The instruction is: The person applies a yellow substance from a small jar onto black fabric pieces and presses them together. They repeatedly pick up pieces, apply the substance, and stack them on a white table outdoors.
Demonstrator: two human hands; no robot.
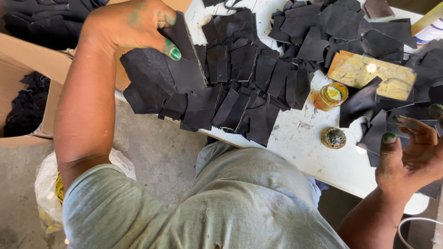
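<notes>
Fingers [171, 50] of the left hand [131, 25], stained green at the tips, are closed in a pinch on a flat, dark grey, roughly rectangular piece of leather-like material [184, 55], which is held tilted above the near edge of the white, scuffed table [318, 159]. Fingers [410, 125] of the right hand [413, 157], also tipped with green, are loosely curled and spread, with the palm turned up; nothing is gripped by them, and they hover just over the dark cut pieces [376, 138] at the table's right end.

Directly beneath and beyond the left fingers, a spread of overlapping black cut pieces [230, 92] is laid in rows across the table, with some hanging over its near edge. Between the two sets of fingers, nearer to the right ones, a small round dark lid [333, 138] is seen on the bare table top, and just beyond it a small open glass jar of yellow adhesive [333, 94] is set. Beyond the right fingers, a flat, worn yellowish wooden board [371, 76] is placed among the pieces. Farther still, a larger heap of black offcuts [341, 23] is piled at the far side of the table.

Behind the left hand, an open brown cardboard box [27, 64] holding more black scraps is seen on the grey floor, and a white plastic bag [46, 184] lies near the left elbow.
</notes>
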